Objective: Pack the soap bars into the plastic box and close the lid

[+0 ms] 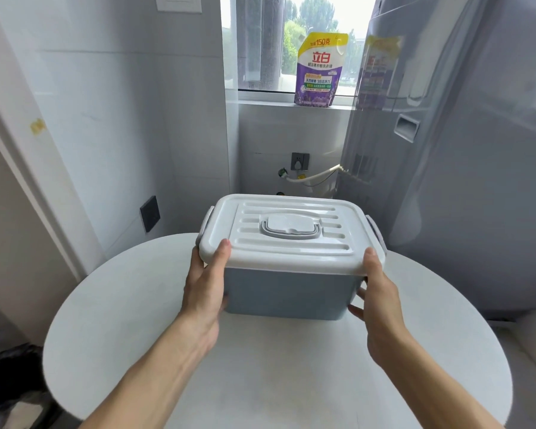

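**Both hands on the closed box**

The box (287,294) stands on the far half of the round table (291,382), its white lid (288,233) on. The left hand (203,289) grips the near left corner, thumb on the lid rim. The right hand (379,292) clasps the near right corner likewise. No soap is visible. A detergent pouch (319,69) stands on the far windowsill.
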`<state>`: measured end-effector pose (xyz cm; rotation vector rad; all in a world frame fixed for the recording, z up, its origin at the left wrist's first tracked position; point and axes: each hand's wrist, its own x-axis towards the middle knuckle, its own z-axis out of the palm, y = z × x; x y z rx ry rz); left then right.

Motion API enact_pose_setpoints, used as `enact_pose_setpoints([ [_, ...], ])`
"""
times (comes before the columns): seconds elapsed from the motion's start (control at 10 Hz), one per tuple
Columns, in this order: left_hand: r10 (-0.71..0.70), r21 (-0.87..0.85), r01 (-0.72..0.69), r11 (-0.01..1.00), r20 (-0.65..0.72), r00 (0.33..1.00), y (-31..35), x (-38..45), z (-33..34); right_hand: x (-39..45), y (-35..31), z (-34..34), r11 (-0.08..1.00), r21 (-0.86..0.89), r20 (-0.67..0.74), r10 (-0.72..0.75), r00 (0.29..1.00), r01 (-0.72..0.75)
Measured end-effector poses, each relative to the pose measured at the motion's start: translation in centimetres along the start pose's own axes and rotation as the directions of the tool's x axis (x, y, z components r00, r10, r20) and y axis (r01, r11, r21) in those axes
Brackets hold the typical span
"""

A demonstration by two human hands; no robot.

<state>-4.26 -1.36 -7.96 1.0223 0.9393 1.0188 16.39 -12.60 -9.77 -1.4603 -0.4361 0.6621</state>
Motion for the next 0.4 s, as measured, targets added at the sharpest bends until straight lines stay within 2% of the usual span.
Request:
enact_pose_setpoints([
  [0.3,-0.016,0.018,0.015,1.0,0.039,0.999,1.3,5.4,2.2,5.0,-2.5,2.5,0.991,0.01,0.084,0.129,0.988,-0.13],
  [0.4,-0.01,0.087,0.013,0.996,-0.041,0.999,1.6,6.9,1.9,6.1,-3.3,2.2,0.992,-0.064,0.029,0.106,0.994,-0.104],
])
